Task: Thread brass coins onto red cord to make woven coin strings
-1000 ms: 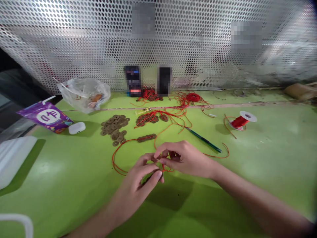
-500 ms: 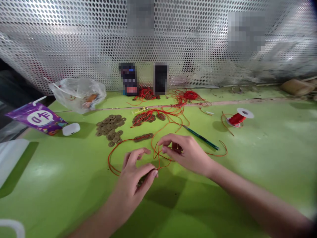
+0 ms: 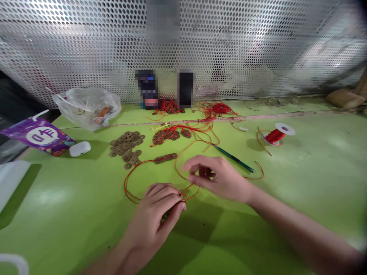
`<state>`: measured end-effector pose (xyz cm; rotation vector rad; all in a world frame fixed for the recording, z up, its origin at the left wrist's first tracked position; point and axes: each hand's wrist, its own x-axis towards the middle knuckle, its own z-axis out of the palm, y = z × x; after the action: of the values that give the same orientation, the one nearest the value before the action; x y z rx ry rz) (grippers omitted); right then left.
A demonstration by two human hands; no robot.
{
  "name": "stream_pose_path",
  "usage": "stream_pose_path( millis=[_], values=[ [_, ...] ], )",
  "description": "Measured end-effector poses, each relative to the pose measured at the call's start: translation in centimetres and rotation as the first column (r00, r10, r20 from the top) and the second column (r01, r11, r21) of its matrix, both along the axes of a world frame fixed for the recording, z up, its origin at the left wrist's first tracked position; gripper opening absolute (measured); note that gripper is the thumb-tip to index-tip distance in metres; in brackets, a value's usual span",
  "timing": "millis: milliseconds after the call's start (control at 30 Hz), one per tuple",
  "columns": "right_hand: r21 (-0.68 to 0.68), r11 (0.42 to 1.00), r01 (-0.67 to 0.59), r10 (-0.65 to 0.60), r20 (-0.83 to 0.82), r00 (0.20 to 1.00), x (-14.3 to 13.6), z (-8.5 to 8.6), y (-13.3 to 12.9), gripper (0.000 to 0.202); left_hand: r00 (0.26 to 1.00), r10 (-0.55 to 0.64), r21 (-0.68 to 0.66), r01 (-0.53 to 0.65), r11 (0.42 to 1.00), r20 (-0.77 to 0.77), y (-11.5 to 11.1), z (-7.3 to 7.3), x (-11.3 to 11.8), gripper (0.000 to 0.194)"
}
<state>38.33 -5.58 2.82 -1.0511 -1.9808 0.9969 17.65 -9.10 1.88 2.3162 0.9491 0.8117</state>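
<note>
My left hand [image 3: 160, 208] is closed on red cord at the front middle of the green table; thumb and forefinger pinch it beside a coin edge, mostly hidden. To its right, my right hand [image 3: 216, 175] is curled above the table, and a length of red cord [image 3: 187, 188] runs from the left fingertips toward its thumb. Farther back lies a row of overlapping coins [image 3: 165, 158] with red cord through it, and its cord loops left to my left hand. A pile of loose brass coins [image 3: 126, 147] lies behind on the left.
Corded coin bundles [image 3: 169, 135] and a red cord tangle [image 3: 220, 109] lie at the back. A green pen [image 3: 235, 158] and a red spool [image 3: 276, 135] are right. Left are a white case [image 3: 80, 149], purple pouch [image 3: 43, 137] and plastic bag [image 3: 88, 109]. Two phones lean on the mesh.
My left fingers have come down and closed over the cord. The upright loop between the hands has shrunk to a small one at my left fingertips. My right hand has shifted slightly right.
</note>
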Motion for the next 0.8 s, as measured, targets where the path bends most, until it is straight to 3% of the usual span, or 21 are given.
stream_pose_path(
  millis=[133, 300, 467, 633, 800],
  values=[
    [-0.113, 0.989, 0.094, -0.106, -0.111, 0.988, 1.4, 0.1, 1.3, 0.017, 1.0, 0.022, -0.006, -0.022, 1.0, -0.022, 0.0, -0.3, 0.0, 0.018],
    [-0.157, 0.987, 0.035, -0.065, -0.188, 0.98, 1.3, -0.1, 1.5, 0.017, 0.997, 0.067, 0.007, -0.066, 0.998, -0.037, -0.3, -0.6, -0.3, 0.022],
    [-0.017, 0.998, -0.056, 0.055, -0.05, 0.997, -0.3, 0.8, 0.9, 0.013, 0.992, 0.119, 0.019, -0.119, 0.993, -0.042, -0.6, -0.7, -0.4, 0.023],
    [0.123, 0.96, -0.252, 0.244, 0.074, 0.967, -2.2, 1.8, 0.6, 0.017, 0.992, 0.116, -0.194, -0.105, 0.975, 0.048, -0.6, -0.4, -0.1, 0.023],
    [0.129, 0.943, -0.308, 0.295, 0.111, 0.949, -3.0, 2.1, 0.9, 0.022, 0.983, 0.146, -0.302, -0.105, 0.947, 0.114, -0.6, -0.2, 0.0, 0.023]
  ],
)
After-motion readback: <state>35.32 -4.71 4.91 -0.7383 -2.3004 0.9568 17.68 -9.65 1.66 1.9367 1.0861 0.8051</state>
